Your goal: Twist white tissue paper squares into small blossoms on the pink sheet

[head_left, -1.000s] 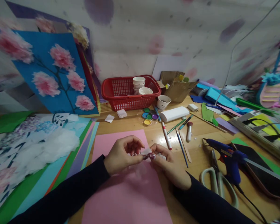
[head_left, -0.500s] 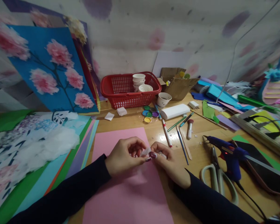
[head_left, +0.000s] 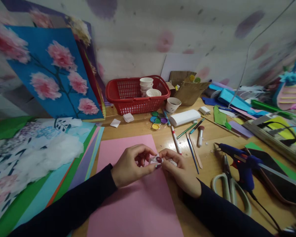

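Over a pink sheet of paper (head_left: 135,204), both hands meet around a small crumpled piece of white tissue (head_left: 153,159). My left hand (head_left: 134,164) pinches its left side between thumb and fingers. My right hand (head_left: 179,169) pinches the right side, thumb against the index finger, and more white tissue shows at its curled fingers. Two small stacks of white tissue squares, one (head_left: 115,123) and another (head_left: 128,117), lie behind the pink sheet, in front of the red basket (head_left: 140,107).
Coloured papers with white fluff (head_left: 66,146) lie left, below a blue flower picture (head_left: 46,49). Paint pots (head_left: 156,120), a marker (head_left: 176,140) and brushes (head_left: 192,153) lie behind my right hand. Scissors (head_left: 233,191), a glue gun (head_left: 244,164) and a phone (head_left: 276,174) are at right.
The tissue between my fingertips looks more bunched up, and the thumbs and fingertips have shifted slightly around it. Both arms stay in nearly the same place.
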Available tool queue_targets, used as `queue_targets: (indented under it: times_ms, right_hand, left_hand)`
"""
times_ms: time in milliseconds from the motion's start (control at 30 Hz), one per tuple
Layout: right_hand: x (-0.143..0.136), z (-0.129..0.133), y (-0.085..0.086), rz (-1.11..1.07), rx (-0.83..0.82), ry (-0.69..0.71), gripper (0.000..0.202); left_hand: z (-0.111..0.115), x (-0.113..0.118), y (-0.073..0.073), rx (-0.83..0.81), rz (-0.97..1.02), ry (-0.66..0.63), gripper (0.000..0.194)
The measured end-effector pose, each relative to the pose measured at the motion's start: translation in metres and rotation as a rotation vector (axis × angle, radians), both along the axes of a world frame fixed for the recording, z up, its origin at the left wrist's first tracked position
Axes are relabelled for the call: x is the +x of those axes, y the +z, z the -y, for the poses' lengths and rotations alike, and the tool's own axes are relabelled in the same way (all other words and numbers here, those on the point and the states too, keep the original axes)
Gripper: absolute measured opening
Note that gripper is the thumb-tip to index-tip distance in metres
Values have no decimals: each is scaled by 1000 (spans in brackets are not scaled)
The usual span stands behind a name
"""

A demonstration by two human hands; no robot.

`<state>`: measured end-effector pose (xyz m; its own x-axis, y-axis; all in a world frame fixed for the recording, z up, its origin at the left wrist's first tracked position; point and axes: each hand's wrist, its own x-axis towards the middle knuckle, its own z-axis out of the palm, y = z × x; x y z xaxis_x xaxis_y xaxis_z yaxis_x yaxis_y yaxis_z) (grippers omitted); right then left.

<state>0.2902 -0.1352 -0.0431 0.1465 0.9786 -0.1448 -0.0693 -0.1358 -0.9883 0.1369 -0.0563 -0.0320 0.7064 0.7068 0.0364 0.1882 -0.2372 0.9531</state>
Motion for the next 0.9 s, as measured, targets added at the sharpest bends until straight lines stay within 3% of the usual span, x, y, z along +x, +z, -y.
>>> queue_targets:
  times_ms: [167, 433, 633, 700, 767, 900]
  right_hand:
    - [0, -2, 0, 64, 0, 1, 31]
    - [2, -4, -4, 134, -34, -13, 30]
    - [3, -5, -3, 106, -74, -62, 30]
    - [2, -5, -2, 106, -76, -67, 30]
    - [2, -5, -2, 112, -70, -70, 30]
    - [2, -4, -3, 102, -57, -54, 32]
  left_hand:
    - [-4, 0, -3, 71, 33, 115, 17]
    - [-15, -1, -9, -79, 85, 335, 20]
    - [-25, -3, -18, 143, -209, 407, 4]
    - [-23, -4, -17, 266, -195, 457, 8]
    - [-18, -4, -12, 372, -78, 409, 15]
    - [-7, -3, -4, 432, 107, 147, 17]
